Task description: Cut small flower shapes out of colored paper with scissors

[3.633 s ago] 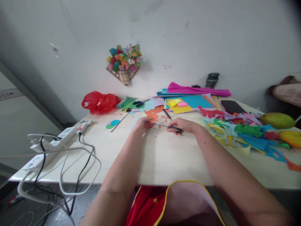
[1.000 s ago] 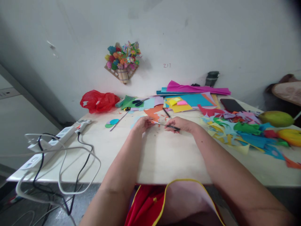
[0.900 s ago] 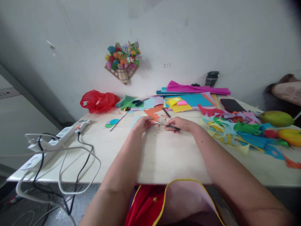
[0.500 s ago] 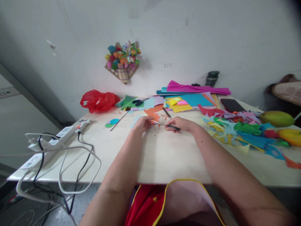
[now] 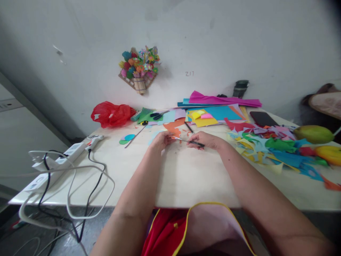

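My right hand [image 5: 200, 139] is closed around black-handled scissors [image 5: 196, 144]. Their thin silver blades point left and reach the fingertips of my left hand [image 5: 163, 139]. That hand is curled in a pinch, and whatever it holds is too small or hidden to name. Just beyond both hands lies a cut orange sheet of paper [image 5: 174, 128] with small orange scraps about it. A dark pen-like stick [image 5: 189, 127] rests behind my right hand. Left of my left hand are some paper circles [image 5: 129, 137] and a thin dark strip [image 5: 135, 136].
Colored paper sheets [image 5: 229, 113] are stacked at the back. Paper scraps [image 5: 279, 145], a phone [image 5: 263, 118] and a mango-like fruit [image 5: 313, 134] are to the right. A red plastic bag [image 5: 113, 114], second scissors [image 5: 156, 116] and a power strip [image 5: 57, 165] with cables are to the left.
Almost nothing differs. Both hands and the scissors stay in the same place, with only a very slight shift at the fingers.
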Demonstrator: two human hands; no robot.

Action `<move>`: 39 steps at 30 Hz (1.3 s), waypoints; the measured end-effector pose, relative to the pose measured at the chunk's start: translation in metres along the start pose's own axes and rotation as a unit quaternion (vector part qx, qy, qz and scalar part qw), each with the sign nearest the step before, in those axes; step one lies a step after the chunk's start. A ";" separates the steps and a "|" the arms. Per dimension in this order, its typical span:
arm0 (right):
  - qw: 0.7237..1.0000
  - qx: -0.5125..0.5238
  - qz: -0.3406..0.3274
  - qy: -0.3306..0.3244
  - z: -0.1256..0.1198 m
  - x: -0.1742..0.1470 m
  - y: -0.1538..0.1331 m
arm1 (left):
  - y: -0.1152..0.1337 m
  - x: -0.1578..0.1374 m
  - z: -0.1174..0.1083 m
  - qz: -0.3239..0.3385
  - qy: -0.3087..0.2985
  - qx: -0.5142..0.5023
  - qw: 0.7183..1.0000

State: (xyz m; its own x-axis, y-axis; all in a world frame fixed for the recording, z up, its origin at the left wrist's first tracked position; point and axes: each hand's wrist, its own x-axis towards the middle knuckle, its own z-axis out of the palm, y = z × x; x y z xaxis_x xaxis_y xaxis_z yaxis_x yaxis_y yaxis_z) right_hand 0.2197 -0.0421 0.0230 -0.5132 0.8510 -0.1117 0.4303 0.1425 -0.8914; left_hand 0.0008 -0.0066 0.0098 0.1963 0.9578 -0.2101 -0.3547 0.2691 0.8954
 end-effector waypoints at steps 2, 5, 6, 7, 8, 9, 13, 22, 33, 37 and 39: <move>1.000 0.003 -0.002 -0.001 0.000 0.000 0.001 | 0.000 0.000 0.000 0.000 0.003 -0.003 1.000; 1.000 0.006 -0.005 -0.002 0.000 0.001 0.002 | 0.000 0.000 -0.001 0.002 0.005 -0.007 1.000; 1.000 0.005 -0.006 -0.001 0.000 0.001 0.002 | 0.000 0.000 -0.001 0.001 0.007 -0.007 1.000; 1.000 0.005 -0.007 0.001 0.000 0.001 0.003 | 0.000 0.000 0.000 0.001 0.008 -0.006 1.000; 1.000 0.004 -0.007 0.002 0.000 0.002 0.003 | 0.000 0.000 0.000 0.000 0.008 -0.006 1.000; 1.000 0.004 -0.008 0.004 0.000 0.002 0.003 | 0.001 -0.001 0.000 -0.001 0.008 -0.006 1.000; 1.000 0.010 -0.012 0.004 0.000 0.003 0.004 | 0.001 -0.002 0.002 0.000 0.005 -0.008 1.000; 1.000 0.006 -0.012 0.012 0.001 0.000 -0.001 | 0.000 0.000 0.001 0.006 -0.003 -0.016 1.000; 1.000 -0.009 -0.023 0.013 0.000 0.003 0.004 | 0.002 -0.001 0.003 -0.005 0.009 -0.034 0.999; 0.999 -0.008 -0.027 0.018 0.000 0.004 0.005 | 0.001 0.000 0.003 -0.005 0.019 -0.038 0.999; 0.999 -0.007 -0.028 0.019 0.001 0.003 0.004 | 0.001 0.000 0.002 -0.004 0.018 -0.037 0.999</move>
State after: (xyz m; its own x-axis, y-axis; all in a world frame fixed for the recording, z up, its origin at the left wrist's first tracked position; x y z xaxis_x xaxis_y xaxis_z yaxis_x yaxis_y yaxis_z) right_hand 0.2190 -0.0395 0.0192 -0.5080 0.8602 -0.0451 0.4118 0.1965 -0.8898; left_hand 0.0023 -0.0062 0.0111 0.1662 0.9581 -0.2332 -0.4201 0.2828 0.8623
